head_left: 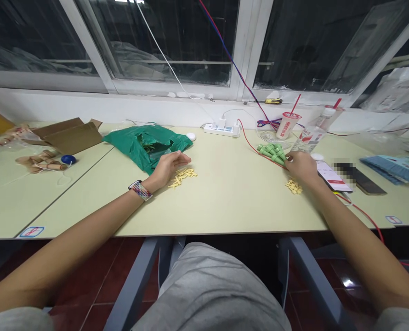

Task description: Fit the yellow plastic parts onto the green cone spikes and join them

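Resting well apart on the bench point(225, 202), left hand point(170, 166) lying open beside yellow folded-paper pieces point(182, 178), right hand point(303, 166) touching a green folded-paper chain point(271, 153).

A multicoloured watch strap point(140, 190) on the left wrist point(152, 183), and short grey sleeves point(399, 320)

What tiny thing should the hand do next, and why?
Probably the right hand should lift one piece off the green folded-paper stack, because its fingers already touch that stack, while the left hand only lies beside the small yellow pieces.
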`<state>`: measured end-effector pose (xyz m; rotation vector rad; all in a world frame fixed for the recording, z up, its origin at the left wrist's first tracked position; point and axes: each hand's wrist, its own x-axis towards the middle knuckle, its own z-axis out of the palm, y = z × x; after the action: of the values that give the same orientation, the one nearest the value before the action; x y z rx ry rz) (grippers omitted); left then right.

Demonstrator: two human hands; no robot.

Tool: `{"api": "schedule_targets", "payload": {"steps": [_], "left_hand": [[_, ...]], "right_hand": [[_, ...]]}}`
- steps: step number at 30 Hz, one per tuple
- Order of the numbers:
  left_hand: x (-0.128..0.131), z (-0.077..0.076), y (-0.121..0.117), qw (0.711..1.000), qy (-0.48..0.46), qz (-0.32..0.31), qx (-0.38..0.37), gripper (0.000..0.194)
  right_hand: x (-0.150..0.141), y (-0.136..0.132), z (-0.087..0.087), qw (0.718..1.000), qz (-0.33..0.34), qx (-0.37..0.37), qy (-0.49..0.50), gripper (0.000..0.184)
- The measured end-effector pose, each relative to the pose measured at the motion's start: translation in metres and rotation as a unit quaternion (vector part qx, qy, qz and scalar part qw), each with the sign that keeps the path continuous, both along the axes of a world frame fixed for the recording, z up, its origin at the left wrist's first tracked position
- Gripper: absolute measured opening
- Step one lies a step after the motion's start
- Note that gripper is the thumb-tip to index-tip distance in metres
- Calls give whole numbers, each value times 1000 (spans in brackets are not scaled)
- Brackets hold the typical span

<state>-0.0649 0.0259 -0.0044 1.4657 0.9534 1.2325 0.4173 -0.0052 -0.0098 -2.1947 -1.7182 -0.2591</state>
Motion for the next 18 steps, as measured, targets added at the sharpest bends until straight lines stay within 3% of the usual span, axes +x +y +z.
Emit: {"api": "schedule_targets", "payload": {"steps": [2, 5, 8, 11, 13, 15, 18], "left_hand": [[1, 6, -2, 1000, 6, -7, 23, 40], [7, 16, 0, 996, 41, -23, 77, 30], [24, 25, 5, 991, 69, -21, 114, 29], [47, 29, 12, 990, 85, -63, 91, 39], [61, 28, 14, 989, 91, -93, 65, 43], [70, 24, 16, 989, 86, -107, 53, 40], [72, 17, 19, 991, 64, -100, 64, 35]], "right_hand": [[-2, -1, 2, 999, 15, 40, 26, 31], [-17, 1, 7, 977, 73, 122, 161, 27], [-53, 7, 11, 929, 143, 128, 317, 32], [-107, 16, 13, 823, 252, 106, 497, 38], [-146, 22, 12, 779, 293, 98, 546, 40], [-182, 30, 9, 755, 309, 88, 571, 42], [-220, 40, 1, 744, 311, 87, 585, 45]]}}
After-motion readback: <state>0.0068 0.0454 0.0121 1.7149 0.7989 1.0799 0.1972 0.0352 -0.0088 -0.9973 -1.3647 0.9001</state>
